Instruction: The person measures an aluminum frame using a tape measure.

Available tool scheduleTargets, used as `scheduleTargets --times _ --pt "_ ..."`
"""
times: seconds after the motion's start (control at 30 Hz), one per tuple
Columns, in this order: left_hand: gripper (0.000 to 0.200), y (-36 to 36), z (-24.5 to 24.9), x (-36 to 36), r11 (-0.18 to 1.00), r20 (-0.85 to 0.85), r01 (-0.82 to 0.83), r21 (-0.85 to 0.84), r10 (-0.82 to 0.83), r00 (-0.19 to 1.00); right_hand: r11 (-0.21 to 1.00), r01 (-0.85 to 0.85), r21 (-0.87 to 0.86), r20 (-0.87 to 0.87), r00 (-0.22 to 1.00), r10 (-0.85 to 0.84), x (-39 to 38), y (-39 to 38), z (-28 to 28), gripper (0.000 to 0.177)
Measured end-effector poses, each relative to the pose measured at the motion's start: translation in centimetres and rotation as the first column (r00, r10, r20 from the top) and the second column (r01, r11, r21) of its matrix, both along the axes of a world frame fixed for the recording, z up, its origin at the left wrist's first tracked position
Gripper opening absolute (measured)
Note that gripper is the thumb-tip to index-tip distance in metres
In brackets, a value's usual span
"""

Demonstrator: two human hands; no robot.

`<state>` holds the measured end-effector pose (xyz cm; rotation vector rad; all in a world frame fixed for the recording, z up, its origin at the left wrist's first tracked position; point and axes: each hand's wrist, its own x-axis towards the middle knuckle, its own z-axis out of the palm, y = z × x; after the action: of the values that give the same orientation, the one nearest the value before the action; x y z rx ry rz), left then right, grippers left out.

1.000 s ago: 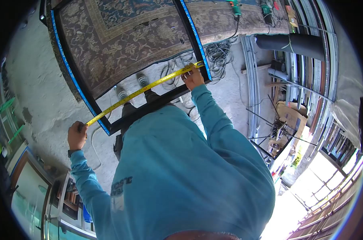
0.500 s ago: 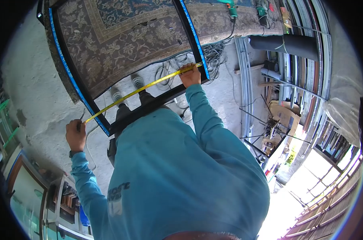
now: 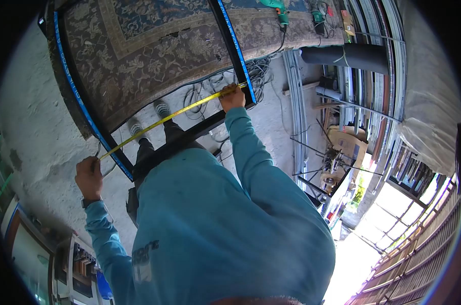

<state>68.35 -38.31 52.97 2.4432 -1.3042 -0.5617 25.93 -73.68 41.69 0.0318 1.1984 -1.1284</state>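
A yellow tape measure (image 3: 182, 110) is drawn out across one end of a black frame (image 3: 221, 23), a little in from its near bar (image 3: 192, 133). The left hand (image 3: 89, 179) is just outside the left rail (image 3: 83, 107), its fingers closed at one end of the tape; what lies inside that grip is mostly hidden. The right hand (image 3: 232, 97) is at the inner edge of the right rail (image 3: 237, 56), near the corner, its fingers gripping the tape close to where it meets that rail. Blue printed strips run along both rails.

The tape crosses the frame's opening at a slant, clear of the carpet edge. Beyond it, the patterned carpet (image 3: 154, 66) fills the rest of the opening that shows. Two feet (image 3: 162, 108) stand on the concrete floor (image 3: 42, 137) inside the opening, and the near bar passes over the legs, close to the body.

Outside the left hand, bare floor gives open room. The right side is tighter: coiled cables (image 3: 260, 76) lie just past the right rail, with long metal bars (image 3: 295, 91) farther out. A green power tool (image 3: 282, 16) lies on the carpet, well apart from both hands.
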Motion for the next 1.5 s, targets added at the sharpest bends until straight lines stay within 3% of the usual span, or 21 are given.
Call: scheduleTargets --times 0.1,0.13,0.17,0.2,0.3,0.5,0.53,0.63,0.73,0.83,0.97,1.03,1.07,1.13,1.23,1.43,1.5 --pt "0.010 -0.4 1.1 0.5 0.984 -0.133 -0.020 0.178 0.044 0.990 0.966 -0.224 0.131 -0.322 0.912 0.255 -1.9 0.1 -0.3 0.021" --pt "0.011 -0.4 1.2 0.6 0.982 -0.153 -0.006 0.187 0.035 0.988 0.920 -0.357 0.164 -0.654 0.659 0.372 -2.5 0.1 0.0 0.022" --pt "0.012 -0.3 1.1 0.7 0.981 -0.174 0.010 0.195 0.025 0.984 0.855 -0.457 0.246 -0.869 0.285 0.403 -3.3 0.3 0.5 0.026" --pt "0.012 0.0 0.9 0.8 0.977 -0.205 0.013 0.213 0.031 0.978 0.783 -0.504 0.364 -0.929 -0.139 0.342 -4.1 0.6 1.3 0.031" --pt "0.012 0.3 0.3 0.8 0.970 -0.267 0.021 0.241 0.045 0.963 0.703 -0.666 0.248 -0.828 -0.522 -0.203 -4.1 -0.9 7.5 0.035" --pt "0.011 0.1 0.8 0.1 0.974 -0.242 0.043 0.222 0.012 0.970 0.441 -0.677 0.588 -0.792 -0.592 0.148 -6.1 -5.2 7.8 0.027" --pt "0.011 0.2 0.5 0.2 0.969 -0.274 0.044 0.242 0.025 0.962 0.437 -0.744 0.505 -0.801 -0.593 -0.083 -6.4 -5.0 7.4 0.022" --pt "0.012 1.0 -0.8 0.6 0.947 -0.364 0.030 0.319 0.093 0.927 0.481 -0.690 0.541 -0.722 -0.674 -0.155 -5.2 -4.7 8.0 0.023" --pt "0.014 1.2 -1.1 0.5 0.934 -0.382 0.031 0.356 0.116 0.917 0.456 -0.593 0.664 -0.624 -0.775 -0.100 -4.5 -5.5 8.3 0.026" --pt "0.015 0.0 0.1 0.3 0.910 -0.401 0.012 0.415 0.170 0.900 0.406 -0.627 0.665 -0.645 -0.756 -0.112 -4.8 -5.8 8.4 0.027" --pt "0.013 1.4 -1.3 0.2 0.934 -0.416 -0.007 0.358 0.167 0.894 0.326 -0.722 0.610 -0.781 -0.617 0.095 -6.0 -6.8 8.9 0.023" --pt "0.012 -0.2 0.9 -0.3 0.901 -0.460 -0.050 0.431 0.267 0.847 0.298 -0.792 0.533 -0.846 -0.499 0.188 -8.0 -7.8 8.1 0.018" --pt "0.012 -0.9 1.6 -0.4 0.881 -0.477 -0.069 0.467 0.317 0.820 0.310 -0.792 0.526 -0.849 -0.472 0.236 -8.8 -8.3 7.5 0.017" --pt "0.011 -0.2 0.6 -0.1 0.907 -0.473 -0.037 0.420 0.253 0.844 0.334 -0.791 0.513 -0.849 -0.411 0.332 -9.6 -8.8 7.0 0.015" --pt "0.011 0.0 0.3 0.0 0.916 -0.471 -0.011 0.402 0.217 0.855 0.344 -0.786 0.514 -0.834 -0.364 0.415 -9.7 -8.9 7.1 0.015" --pt "0.012 -0.4 0.8 0.2 0.941 -0.427 0.045 0.335 0.109 0.898 0.401 -0.832 0.382 -0.832 -0.120 0.542 -10.5 -8.4 6.6 0.022" --pt "0.012 -0.6 1.3 0.2 0.931 -0.449 0.030 0.363 0.146 0.881 0.383 -0.851 0.360 -0.868 -0.156 0.471 -10.6 -7.9 6.1 0.026"
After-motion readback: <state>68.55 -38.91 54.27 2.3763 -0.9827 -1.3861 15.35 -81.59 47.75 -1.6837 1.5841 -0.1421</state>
